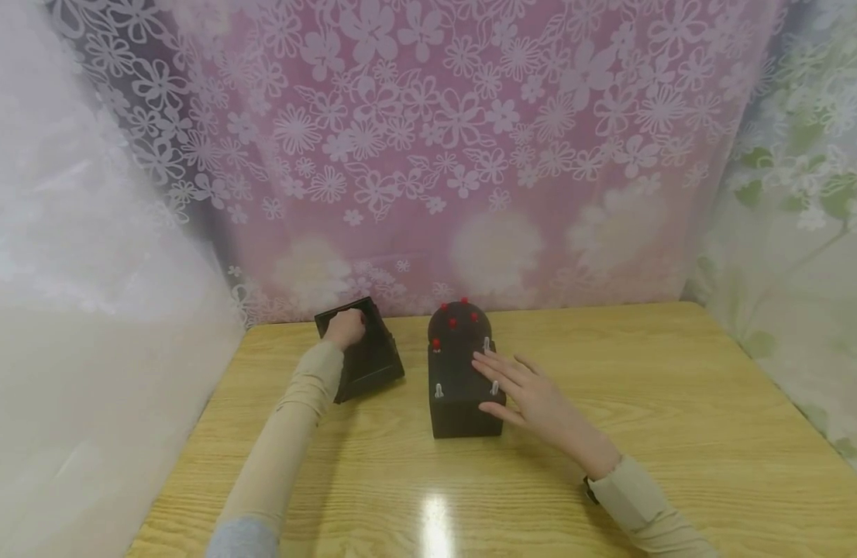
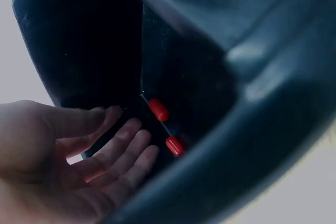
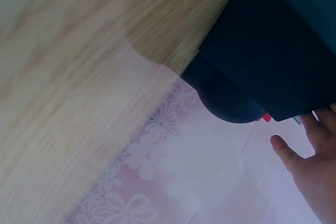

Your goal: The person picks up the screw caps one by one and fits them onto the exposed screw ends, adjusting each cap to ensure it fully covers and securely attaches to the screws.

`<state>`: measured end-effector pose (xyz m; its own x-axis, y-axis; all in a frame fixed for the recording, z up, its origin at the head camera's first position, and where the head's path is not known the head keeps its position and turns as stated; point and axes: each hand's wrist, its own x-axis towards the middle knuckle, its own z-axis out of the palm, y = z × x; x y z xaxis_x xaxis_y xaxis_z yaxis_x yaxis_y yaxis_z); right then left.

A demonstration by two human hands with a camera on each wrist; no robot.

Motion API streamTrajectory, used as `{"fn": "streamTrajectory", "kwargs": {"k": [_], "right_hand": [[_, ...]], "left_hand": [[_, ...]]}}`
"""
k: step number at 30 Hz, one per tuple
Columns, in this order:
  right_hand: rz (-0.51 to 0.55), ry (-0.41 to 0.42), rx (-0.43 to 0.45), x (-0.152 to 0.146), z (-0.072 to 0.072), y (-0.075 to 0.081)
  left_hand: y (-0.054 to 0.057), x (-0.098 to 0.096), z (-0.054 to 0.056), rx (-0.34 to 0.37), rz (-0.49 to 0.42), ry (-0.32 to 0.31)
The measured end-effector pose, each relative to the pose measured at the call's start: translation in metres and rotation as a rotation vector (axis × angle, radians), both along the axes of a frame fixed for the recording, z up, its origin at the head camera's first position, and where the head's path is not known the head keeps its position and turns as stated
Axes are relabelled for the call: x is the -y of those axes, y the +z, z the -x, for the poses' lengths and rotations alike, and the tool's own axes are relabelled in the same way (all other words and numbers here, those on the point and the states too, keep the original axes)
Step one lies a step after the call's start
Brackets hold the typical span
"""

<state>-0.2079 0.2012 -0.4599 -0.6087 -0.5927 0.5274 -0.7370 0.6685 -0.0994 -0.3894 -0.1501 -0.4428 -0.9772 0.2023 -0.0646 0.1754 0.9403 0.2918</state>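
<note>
My left hand [image 1: 345,329] reaches into a black open bin [image 1: 374,381] that stands tilted at an angle. In the left wrist view, two red capsule-shaped caps [image 2: 158,109] lie along the bin's inner seam, just beyond the loosely bent fingertips; nothing shows in that hand. A black box [image 1: 465,418] with a rounded far end stands to the right. Several small red caps [image 1: 452,322] dot its rounded end, and pale upright pegs [image 1: 438,390] stick up from the nearer top. My right hand [image 1: 540,399] extends over the box's right side, fingers spread near two pegs.
The wood-grain table [image 1: 652,387] reaches back to a pink flowered curtain [image 1: 428,155]. Pale sheeting hangs along the left side, and a leaf-patterned curtain [image 1: 805,232] hangs along the right. A strip of table separates the bin from the box.
</note>
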Motion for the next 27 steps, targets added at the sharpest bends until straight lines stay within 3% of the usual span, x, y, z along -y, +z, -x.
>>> {"fn": "streamTrajectory", "kwargs": {"k": [13, 21, 27], "right_hand": [[-0.005, 0.015, -0.012, 0.003, -0.002, 0.001], [0.005, 0.018, -0.002, 0.002, -0.001, -0.001], [0.03, 0.031, -0.025, 0.001, 0.002, -0.002]], "left_hand": [[-0.014, 0.001, -0.009, -0.024, 0.039, 0.008], [0.0, -0.001, -0.017, -0.03, -0.017, -0.001], [0.012, -0.001, -0.018, 0.048, -0.087, -0.007]]}}
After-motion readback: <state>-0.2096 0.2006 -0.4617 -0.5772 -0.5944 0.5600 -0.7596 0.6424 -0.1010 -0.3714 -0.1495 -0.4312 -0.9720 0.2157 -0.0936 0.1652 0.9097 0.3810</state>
